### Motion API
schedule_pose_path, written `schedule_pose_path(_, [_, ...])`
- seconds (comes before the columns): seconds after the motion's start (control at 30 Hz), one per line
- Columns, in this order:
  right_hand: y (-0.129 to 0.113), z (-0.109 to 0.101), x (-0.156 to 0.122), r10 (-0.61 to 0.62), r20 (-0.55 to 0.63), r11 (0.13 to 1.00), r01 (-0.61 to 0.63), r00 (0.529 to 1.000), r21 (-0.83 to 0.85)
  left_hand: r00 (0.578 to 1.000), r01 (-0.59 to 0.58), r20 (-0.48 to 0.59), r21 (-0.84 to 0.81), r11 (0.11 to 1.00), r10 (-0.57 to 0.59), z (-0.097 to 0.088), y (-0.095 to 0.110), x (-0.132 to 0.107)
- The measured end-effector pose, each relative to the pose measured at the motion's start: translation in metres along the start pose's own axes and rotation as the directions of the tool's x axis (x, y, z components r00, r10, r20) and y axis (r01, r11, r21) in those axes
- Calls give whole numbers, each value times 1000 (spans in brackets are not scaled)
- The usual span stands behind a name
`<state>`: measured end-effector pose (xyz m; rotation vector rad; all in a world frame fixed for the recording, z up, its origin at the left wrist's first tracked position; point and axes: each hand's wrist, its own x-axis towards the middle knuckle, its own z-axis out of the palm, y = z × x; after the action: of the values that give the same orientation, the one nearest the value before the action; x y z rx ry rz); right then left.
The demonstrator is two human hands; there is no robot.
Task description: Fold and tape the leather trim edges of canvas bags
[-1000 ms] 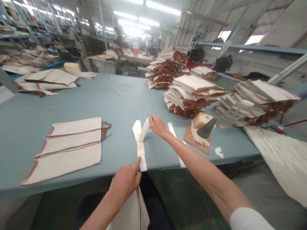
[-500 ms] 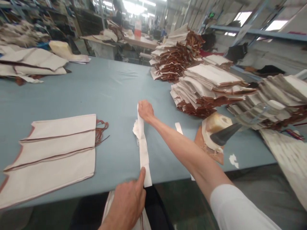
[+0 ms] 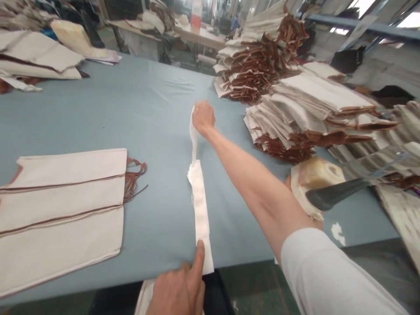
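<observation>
A long white strip (image 3: 200,205) lies lengthwise on the blue-grey table (image 3: 157,113). My right hand (image 3: 203,117) is closed on the strip's far end and holds it lifted off the table, arm stretched forward. My left hand (image 3: 182,287) is at the table's near edge, its forefinger pressed on the strip's near end, the other fingers curled. A cream cloth piece hangs below that hand, over the table edge.
Three overlapping cream bags (image 3: 62,205) with brown trim and cords lie at the left. Tall stacks of similar bags (image 3: 305,118) crowd the right and back. A sponge-like block with a dark cone-shaped tool (image 3: 323,192) sits near my right elbow. More bags (image 3: 36,61) lie far left.
My right hand has pulled the strip's far end further away across the table, unfolding and straightening it. My left hand has stayed pinning the near end at the edge.
</observation>
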<state>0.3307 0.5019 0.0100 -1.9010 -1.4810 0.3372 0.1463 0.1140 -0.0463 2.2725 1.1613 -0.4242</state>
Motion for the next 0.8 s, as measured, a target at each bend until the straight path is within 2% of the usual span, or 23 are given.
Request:
schedule_pose_path(0.1, [-16,-15,19,-8,-53,1000,9,999,19,999,-10,-45,-45,999,8,8,-4,0])
schedule_pose_path(0.2, [-40,-38,31,-28,-102,998,33,994,44,999,3,-44,-93,996,-7,9,-4,1])
schedule_pose_path(0.27, [-60,-53,31,-51,-110,996,58,993,69,998,10,-54,-95,995,-15,6,-2,0])
schedule_pose_path(0.33, [-80,-64,18,-83,-102,989,94,991,110,997,22,-68,-81,996,-27,1,1,0])
schedule_pose_path(0.43, [-107,-76,-24,-144,-65,971,154,987,181,992,59,-104,-106,993,-70,-3,2,-1])
schedule_pose_path(0.53, [-123,-85,-84,-149,-2,931,141,989,338,967,56,-221,-314,948,-130,-2,-1,-4])
schedule_pose_path(0.57, [-126,-89,-105,-68,88,831,8,994,556,952,37,-265,-395,918,-152,-1,-3,-7])
schedule_pose_path(0.6, [-129,-94,-127,-57,141,786,-43,988,617,937,8,-306,-468,884,-171,1,-4,-10])
schedule_pose_path(0.7, [-132,-106,-191,-69,262,696,-141,963,704,899,-96,-393,-609,788,-194,7,-3,-25])
schedule_pose_path(0.8, [-134,-115,-251,-85,365,610,-242,927,755,877,-256,-445,-750,610,-180,13,8,-42])
